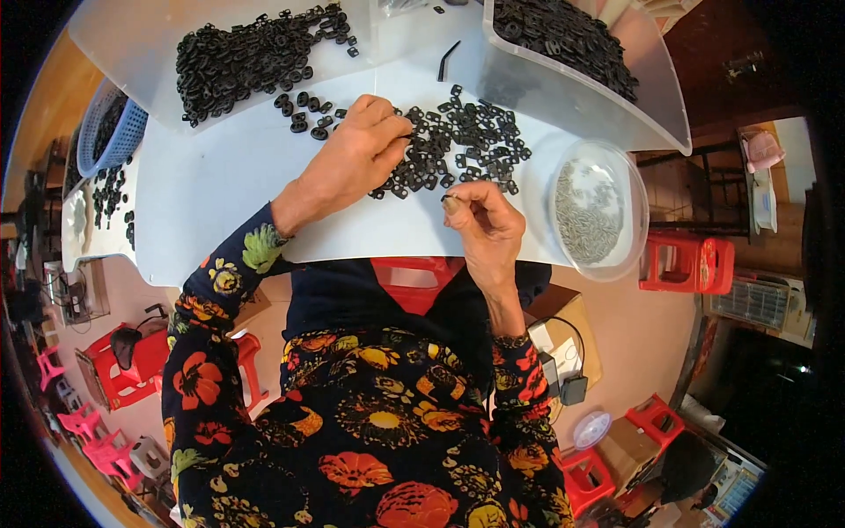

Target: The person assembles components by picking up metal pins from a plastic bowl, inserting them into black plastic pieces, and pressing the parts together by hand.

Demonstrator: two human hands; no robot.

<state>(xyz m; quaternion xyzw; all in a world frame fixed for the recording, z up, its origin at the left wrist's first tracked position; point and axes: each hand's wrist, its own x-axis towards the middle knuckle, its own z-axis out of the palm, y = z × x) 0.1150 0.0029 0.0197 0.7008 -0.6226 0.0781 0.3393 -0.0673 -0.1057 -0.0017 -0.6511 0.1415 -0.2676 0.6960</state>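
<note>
Left hand [356, 154]: palm down, fingers bent, tips pressed into the loose black parts [458, 141]; no single part can be made out in its grip.
Right hand [480, 224]: thumb and forefinger pinched on a small pale piece [451, 204], other fingers curled.
Black parts: small, flat, matt, with holes, strewn on the white table [220, 194] just beyond both hands.
Far left: bigger black heap [238, 57].
Right: clear round bowl [638, 207] of thin grey metal pieces.
Far right: clear bin [651, 97] of black parts.
</note>
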